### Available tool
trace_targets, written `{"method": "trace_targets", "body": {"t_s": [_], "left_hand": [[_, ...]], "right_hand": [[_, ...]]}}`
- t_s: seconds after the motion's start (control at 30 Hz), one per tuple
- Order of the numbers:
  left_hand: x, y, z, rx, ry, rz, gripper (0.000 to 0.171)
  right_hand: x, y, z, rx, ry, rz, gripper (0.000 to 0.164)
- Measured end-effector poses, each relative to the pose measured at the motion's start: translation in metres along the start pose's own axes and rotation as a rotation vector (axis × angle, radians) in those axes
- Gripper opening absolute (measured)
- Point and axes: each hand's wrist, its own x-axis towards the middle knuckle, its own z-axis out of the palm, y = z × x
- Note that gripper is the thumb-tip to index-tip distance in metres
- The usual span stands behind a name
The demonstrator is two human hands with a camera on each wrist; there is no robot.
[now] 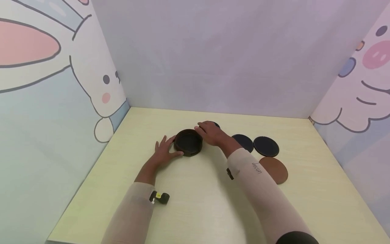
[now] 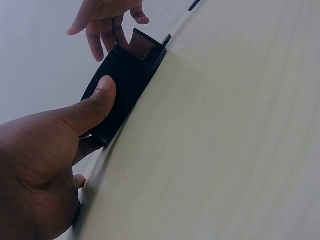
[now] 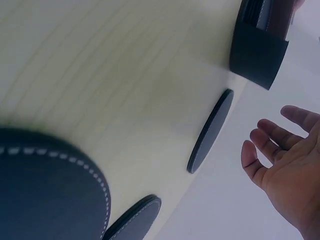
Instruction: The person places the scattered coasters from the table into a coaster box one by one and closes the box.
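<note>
A round black coaster holder (image 1: 188,142) with a cut-out side stands on the table. My left hand (image 1: 163,153) holds it, thumb (image 2: 104,92) pressed on the outer wall and fingers reaching round the far side. Through the cut-out, the edges of stacked dark coasters (image 2: 152,55) show inside. My right hand (image 1: 210,132) hovers beside the holder's right rim with loosely bent fingers and nothing in them. It partly covers a black coaster (image 1: 216,124) behind it in the head view.
Right of the holder lie two black coasters, a nearer-left one (image 1: 242,142) and another (image 1: 266,146). A brown coaster (image 1: 274,170) lies nearer, partly behind my right sleeve. White stitching edges a coaster (image 3: 50,195) in the right wrist view. Printed fabric walls (image 1: 207,67) surround the table (image 1: 189,203).
</note>
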Motion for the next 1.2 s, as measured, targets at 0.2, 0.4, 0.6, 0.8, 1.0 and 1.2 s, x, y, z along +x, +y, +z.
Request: {"method": "trace_targets", "body": {"t_s": [0.2,0.4,0.6,0.8,1.0,1.2], "left_hand": [[0.0,0.001,-0.001,0.003,0.005,0.014,0.096],[-0.001,0.001,-0.001,-0.003,0.002,0.006,0.097],[0.0,0.001,-0.001,0.001,-0.002,0.008,0.097],[-0.001,0.001,-0.001,-0.011,0.0,-0.014,0.097],[-0.002,0.001,0.0,-0.01,0.001,-0.025,0.098],[-0.002,0.002,0.0,-0.014,0.01,-0.007,0.095]], "right_hand": [[0.0,0.011,-0.004,-0.041,-0.017,0.102,0.066],[0.004,0.021,-0.009,-0.046,-0.029,0.182,0.066],[0.006,0.026,-0.01,-0.09,-0.033,0.246,0.07],[0.008,0.025,-0.008,-0.093,-0.035,0.285,0.079],[0.013,0.022,-0.004,-0.092,-0.041,0.291,0.081],[0.016,0.022,0.002,-0.068,-0.043,0.35,0.08]]}}
